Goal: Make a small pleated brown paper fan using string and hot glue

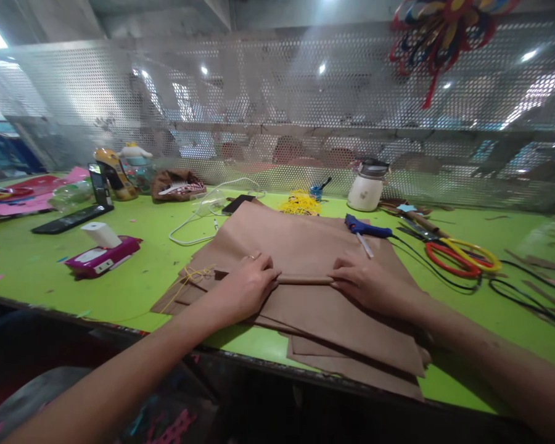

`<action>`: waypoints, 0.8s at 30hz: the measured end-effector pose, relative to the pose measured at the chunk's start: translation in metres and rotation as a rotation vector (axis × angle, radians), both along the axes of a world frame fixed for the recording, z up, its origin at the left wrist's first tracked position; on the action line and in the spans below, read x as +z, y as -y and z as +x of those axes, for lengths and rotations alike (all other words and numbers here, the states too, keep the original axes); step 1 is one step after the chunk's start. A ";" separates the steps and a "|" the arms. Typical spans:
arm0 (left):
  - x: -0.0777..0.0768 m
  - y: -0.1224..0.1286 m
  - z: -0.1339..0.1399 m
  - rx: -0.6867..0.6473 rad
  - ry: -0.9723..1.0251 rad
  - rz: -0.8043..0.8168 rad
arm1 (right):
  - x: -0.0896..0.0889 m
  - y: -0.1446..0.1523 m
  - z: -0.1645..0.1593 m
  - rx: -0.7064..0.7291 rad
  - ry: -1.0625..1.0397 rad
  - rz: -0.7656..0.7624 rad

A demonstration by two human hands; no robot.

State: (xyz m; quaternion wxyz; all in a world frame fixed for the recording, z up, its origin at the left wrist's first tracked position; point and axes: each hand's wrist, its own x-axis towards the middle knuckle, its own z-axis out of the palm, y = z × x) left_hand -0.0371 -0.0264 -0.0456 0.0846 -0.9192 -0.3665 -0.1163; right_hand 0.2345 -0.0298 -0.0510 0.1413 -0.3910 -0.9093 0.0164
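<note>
A brown paper sheet (277, 237) lies on a stack of brown paper (351, 364), its near edge rolled or folded into a narrow strip (305, 280). My left hand (256, 280) pinches the strip's left part, fingers closed. At the strip's right part, my right hand (356, 277) grips it the same way, fingertips pressed together. A short strip end sticks out left of my left hand. Just behind my right hand, a blue glue gun (367, 228) rests on the paper, a pale glue stick or nozzle part beside it. Yellow string (192, 277) trails over the paper's left corner.
Scissors with red and yellow handles (462, 258) and a black cord lie at right. A white jug (366, 188) and yellow string pile (300, 202) stand behind. At left are a purple power strip (104, 256) and a phone on a stand (100, 185). The green table's edge runs in front.
</note>
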 end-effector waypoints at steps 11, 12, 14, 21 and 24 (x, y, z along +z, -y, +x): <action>-0.003 -0.006 -0.004 0.016 0.127 -0.055 | -0.003 -0.006 0.005 -0.066 -0.202 -0.066; -0.003 -0.006 -0.004 0.014 0.124 -0.057 | -0.003 -0.006 0.005 -0.085 -0.231 -0.085; -0.004 -0.007 -0.004 0.010 0.140 -0.056 | -0.003 -0.005 0.006 -0.081 -0.258 -0.127; -0.002 -0.013 -0.005 0.022 0.144 -0.086 | 0.001 -0.003 0.004 -0.008 -0.181 -0.039; -0.001 -0.016 -0.005 0.022 0.134 -0.109 | 0.003 0.000 0.000 -0.029 -0.029 0.099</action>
